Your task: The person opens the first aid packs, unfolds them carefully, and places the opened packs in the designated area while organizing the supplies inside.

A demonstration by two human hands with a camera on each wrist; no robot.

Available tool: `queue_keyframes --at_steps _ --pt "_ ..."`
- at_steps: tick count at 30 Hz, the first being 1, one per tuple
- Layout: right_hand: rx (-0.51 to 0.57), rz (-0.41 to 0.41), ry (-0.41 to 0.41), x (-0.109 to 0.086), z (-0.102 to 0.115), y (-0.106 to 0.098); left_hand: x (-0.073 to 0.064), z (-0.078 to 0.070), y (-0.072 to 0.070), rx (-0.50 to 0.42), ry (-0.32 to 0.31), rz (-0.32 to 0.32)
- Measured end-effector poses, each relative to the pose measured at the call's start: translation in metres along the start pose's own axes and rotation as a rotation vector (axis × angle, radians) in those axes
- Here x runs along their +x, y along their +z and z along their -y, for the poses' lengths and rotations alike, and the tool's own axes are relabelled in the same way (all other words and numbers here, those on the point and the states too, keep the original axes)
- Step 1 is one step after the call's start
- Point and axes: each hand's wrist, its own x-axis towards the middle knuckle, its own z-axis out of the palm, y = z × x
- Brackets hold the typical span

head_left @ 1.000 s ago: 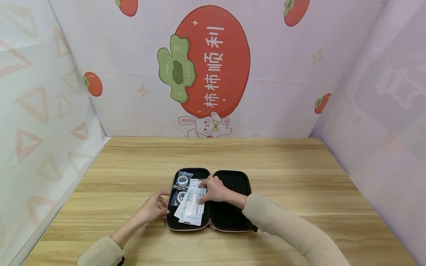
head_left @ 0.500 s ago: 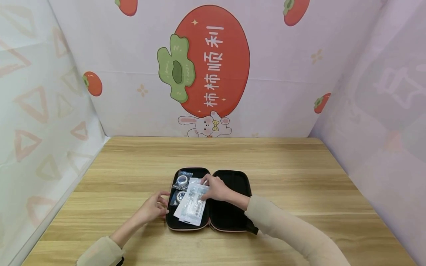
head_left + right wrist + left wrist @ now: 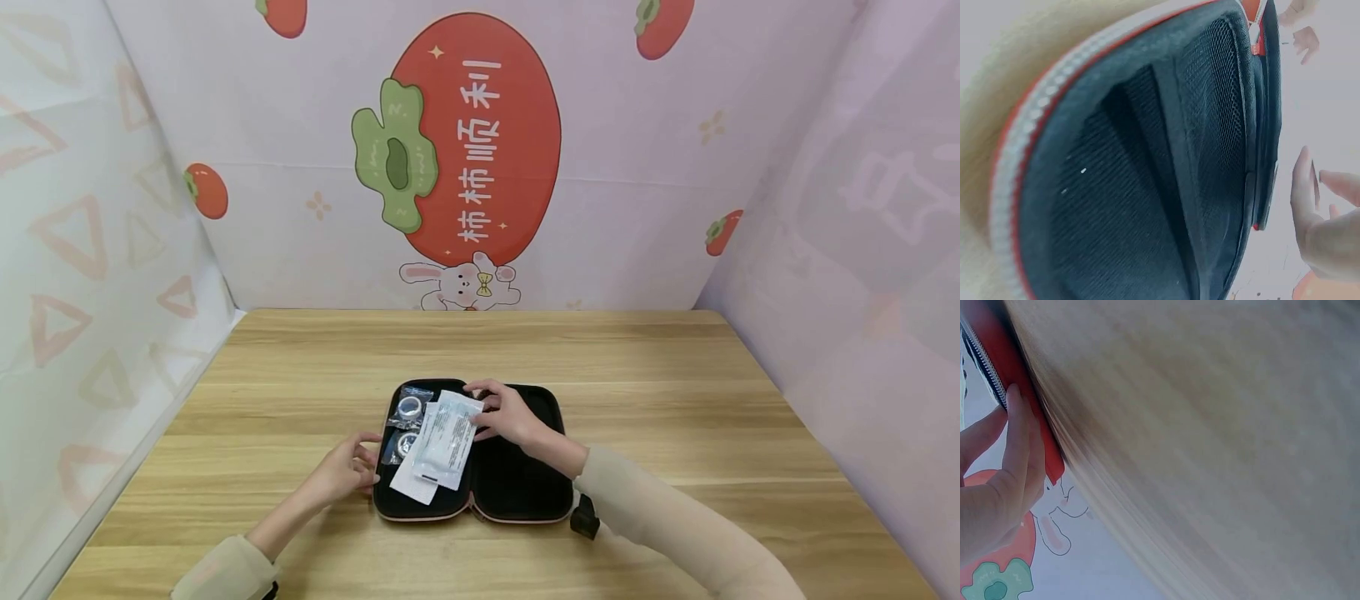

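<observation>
A black-lined zip case (image 3: 520, 487) with a red outer edge lies unfolded on the wooden table. My left hand (image 3: 347, 468) holds its left rim; in the left wrist view the fingers (image 3: 1019, 431) lie against the red side below the zipper. Over the left half, my right hand (image 3: 510, 415) pinches the upper right corner of a white printed sachet (image 3: 447, 442), which is slanted. Beneath it another white packet (image 3: 412, 485) partly shows. Two wrapped tape rolls, an upper roll (image 3: 410, 407) and a lower roll (image 3: 407, 444), sit at the left inside.
The case's right half shows a mesh pocket (image 3: 1204, 119) in the right wrist view. A black tab (image 3: 584, 518) stands near its lower right corner, below the right sleeve. A printed backdrop (image 3: 630, 242) rises behind the wooden table (image 3: 300, 358).
My right hand has moved up and to the right, and the top sachet has shifted with it, uncovering more of the packet below. My left hand stays at the case's rim.
</observation>
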Motion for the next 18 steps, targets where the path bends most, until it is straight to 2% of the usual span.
queue_keyframes --at_steps 5,8,14,16,18 --pt "-0.029 -0.086 -0.015 -0.002 -0.002 -0.008 0.000 0.002 0.000 0.003 0.007 0.004" --pt "-0.055 -0.107 -0.006 -0.004 -0.003 -0.012 0.000 0.001 0.000 0.005 0.013 0.005" --pt "-0.049 -0.075 0.038 -0.010 -0.003 -0.023 -0.001 0.001 0.001 0.006 0.008 0.000" --pt "-0.074 -0.054 0.015 -0.013 -0.003 -0.027 -0.001 0.002 0.001 0.007 0.005 0.000" --pt "-0.147 -0.036 -0.047 -0.016 -0.003 -0.031 -0.001 0.002 0.001 0.008 0.005 -0.001"
